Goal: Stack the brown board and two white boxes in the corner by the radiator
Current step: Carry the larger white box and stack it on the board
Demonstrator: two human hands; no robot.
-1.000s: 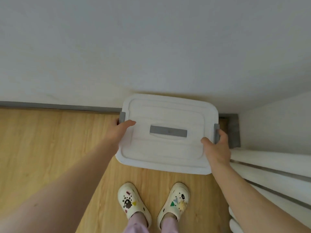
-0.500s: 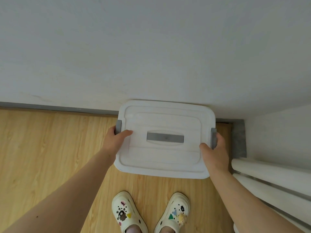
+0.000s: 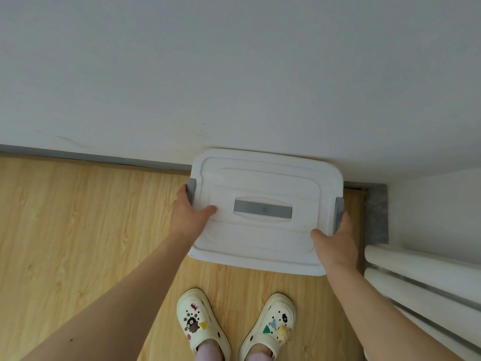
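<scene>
I hold a white box [image 3: 263, 243] with a lid, a grey centre handle and grey side clips, seen from above, close to the wall in the corner. My left hand [image 3: 188, 217] grips its left edge by the grey clip, thumb on the lid. My right hand [image 3: 335, 243] grips its right edge by the other clip. A narrow brown strip [image 3: 358, 204], possibly the brown board, shows just right of the box. Whatever lies under the box is hidden, and no second white box can be seen.
The white radiator [image 3: 421, 272] runs along the right side. A grey skirting [image 3: 91, 158] lines the white wall [image 3: 234, 74]. Wood floor [image 3: 65, 230] spreads to the left. My feet in cream clogs [image 3: 200, 324] stand just behind the box.
The box has shifted slightly back toward the wall and corner, with both hands keeping their grip on its sides.
</scene>
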